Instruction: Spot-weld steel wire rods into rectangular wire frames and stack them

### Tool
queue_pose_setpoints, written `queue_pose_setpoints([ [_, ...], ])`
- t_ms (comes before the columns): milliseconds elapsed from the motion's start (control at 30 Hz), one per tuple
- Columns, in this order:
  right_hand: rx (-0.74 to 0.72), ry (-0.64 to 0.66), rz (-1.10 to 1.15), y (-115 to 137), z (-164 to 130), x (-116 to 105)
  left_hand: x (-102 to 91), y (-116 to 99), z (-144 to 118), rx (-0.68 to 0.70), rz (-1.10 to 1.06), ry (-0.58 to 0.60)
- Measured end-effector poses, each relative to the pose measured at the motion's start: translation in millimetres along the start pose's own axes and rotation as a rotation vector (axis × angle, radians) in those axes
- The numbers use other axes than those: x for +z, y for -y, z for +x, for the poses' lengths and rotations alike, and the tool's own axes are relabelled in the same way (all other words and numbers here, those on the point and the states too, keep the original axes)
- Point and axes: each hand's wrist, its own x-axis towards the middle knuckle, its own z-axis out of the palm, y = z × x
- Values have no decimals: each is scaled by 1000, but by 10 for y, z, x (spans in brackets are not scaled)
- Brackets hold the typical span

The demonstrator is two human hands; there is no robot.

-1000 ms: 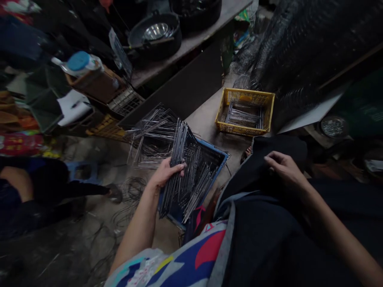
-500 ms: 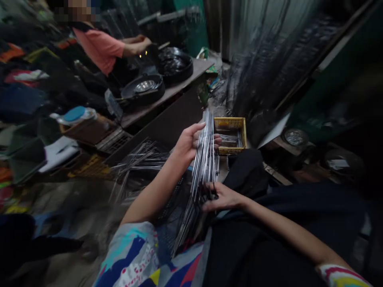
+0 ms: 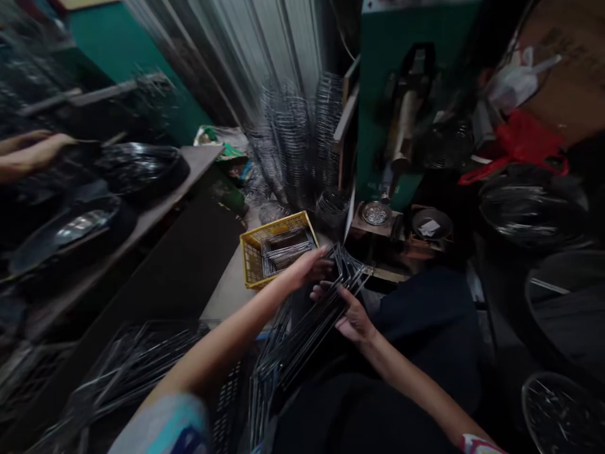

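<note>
We find both hands on one bundle of thin metal wire frames, held in front of the person's lap, above a dark garment and just short of the yellow basket on the bench. The left hand is closed over the far upper end of the bundle, fingers wrapped across the top edge. The right hand grips the near side from beneath, fingers curled around the wires and thumb pressed on top. Motion blur keeps us from counting the pieces or reading their exact shape.

In our judgement the bundle is stiff piece by piece but loose as a whole: bare, smooth wires lying side by side will slide against one another and fan out if the grip slackens. The weight looks moderate for two hands. The ends appear thin and could snag cloth or prick skin. We would hold it as it is held here, one hand at each end and squeezing across the stack, never by a single wire.

More of the same wire pieces lie in the yellow basket, and a loose heap rests at lower left. Another person's hand is at a dark pan on the far bench, well apart. Coiled wire stacks stand behind the basket.
</note>
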Motion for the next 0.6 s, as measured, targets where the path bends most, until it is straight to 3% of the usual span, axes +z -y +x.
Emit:
queue_pose_setpoints([
  [33, 2, -31, 65, 86, 44, -97, -109, 118, -98, 9, 63, 17],
  [133, 10, -118, 215, 225, 176, -335, -451, 450, -438, 104, 551, 143],
  [233, 18, -152, 276, 226, 250, -445, -612, 599, -633, 127, 654, 152],
  [300, 33, -148, 293, 225, 275, -456, -575, 552, -625, 104, 730, 177],
  [433, 40, -143, 309, 324, 391, -481, -299, 259, -351, 161, 1030, 269],
  [533, -14, -164, 316, 379, 539, -626, -88, 81, -85, 295, 1205, 157],
  [600, -29, -243, 328, 357, 616, -775, -10, 39, 14, 350, 1254, 68],
])
